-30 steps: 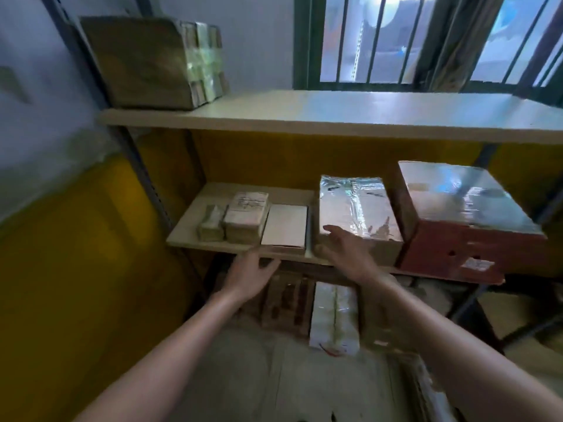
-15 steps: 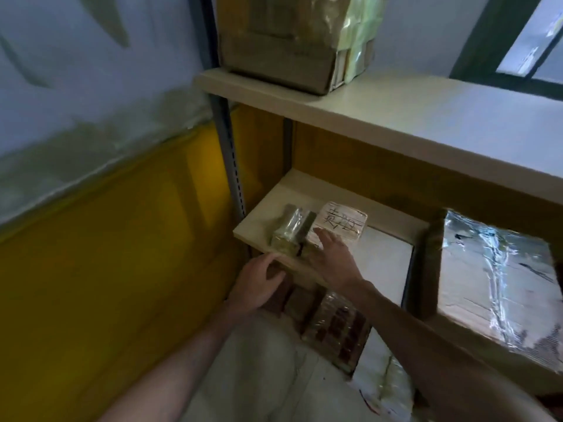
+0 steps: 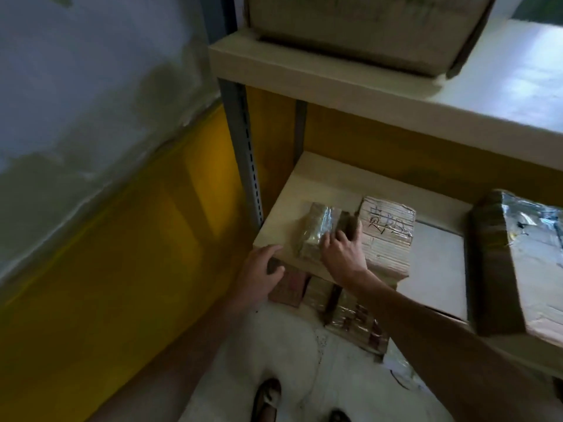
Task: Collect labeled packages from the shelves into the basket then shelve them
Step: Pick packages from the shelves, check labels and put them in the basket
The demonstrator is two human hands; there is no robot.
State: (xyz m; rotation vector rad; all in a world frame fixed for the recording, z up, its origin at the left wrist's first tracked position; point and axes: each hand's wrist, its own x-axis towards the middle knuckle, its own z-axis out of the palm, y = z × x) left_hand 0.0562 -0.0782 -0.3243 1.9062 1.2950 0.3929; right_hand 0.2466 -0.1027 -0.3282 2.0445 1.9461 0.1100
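Note:
A small brown package wrapped in clear tape (image 3: 316, 226) lies near the left front of the middle shelf (image 3: 307, 184). My right hand (image 3: 344, 254) grips its right side, fingers pushed into the gap beside a larger package with handwritten marks (image 3: 387, 239). My left hand (image 3: 262, 275) rests on the shelf's front left corner, fingers loosely bent and holding nothing. A flat white box (image 3: 435, 269) lies right of the marked package. No basket is in view.
A big box with shiny tape (image 3: 524, 269) fills the shelf's right side. A cardboard box (image 3: 359, 25) sits on the top shelf (image 3: 335, 83). More packages (image 3: 356, 324) lie below. A metal post (image 3: 243, 147) and a yellow wall stand at left.
The view moved left and closer to the shelf's left end. My right hand shifted from the marked package onto the small taped one. My left hand rose to the shelf corner.

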